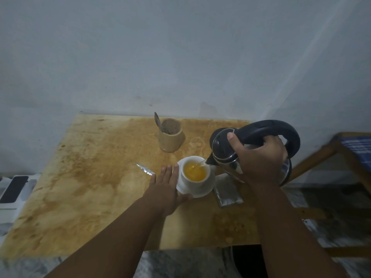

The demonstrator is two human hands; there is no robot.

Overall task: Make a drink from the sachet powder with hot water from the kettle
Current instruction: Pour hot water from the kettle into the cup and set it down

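A white cup (195, 180) holding yellow-orange liquid stands on a white saucer (181, 187) near the middle of the stained wooden table (90, 177). My right hand (261, 157) grips the black handle of a steel kettle (222, 149), tilted left with its spout over the cup; a thin stream of water falls into the liquid. My left hand (167, 185) lies flat with fingers apart just left of the saucer, thumb at its rim. A silver sachet (228, 192) lies right of the saucer, and a torn silver strip (145, 169) lies to the left.
A wooden holder (170, 137) with a spoon (158, 122) in it stands behind the cup. The table backs onto a pale wall. A dark phone (15, 188) lies off the table's left edge. A wooden stand (341, 153) is at the right.
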